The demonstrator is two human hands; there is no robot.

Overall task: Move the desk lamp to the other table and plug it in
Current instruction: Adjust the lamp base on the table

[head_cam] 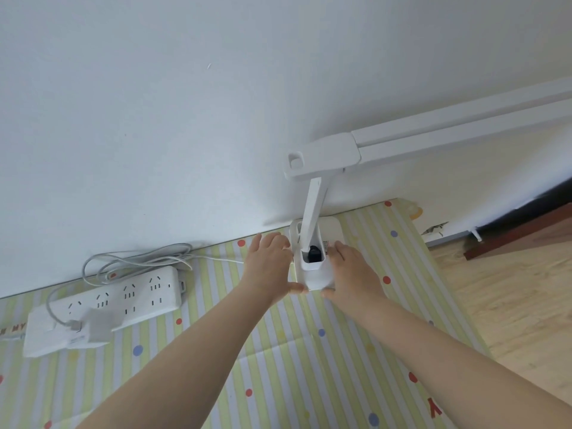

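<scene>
A white desk lamp [314,212] stands on a table with a striped, dotted cloth [278,351], close to the white wall. Its long flat head [433,134] reaches out to the upper right. My left hand [269,264] clasps the left side of the lamp's base [318,274], and my right hand [349,270] clasps the right side. A white power strip [123,298] lies at the left, with a white adapter [89,331] plugged into its near end and a coiled white cord [136,261] behind it. One thin strand runs toward the lamp.
The table's right edge drops to a light wooden floor [510,305]. A dark strip and skirting board [526,224] run along the wall at the far right. The wall [154,119] stands directly behind the lamp.
</scene>
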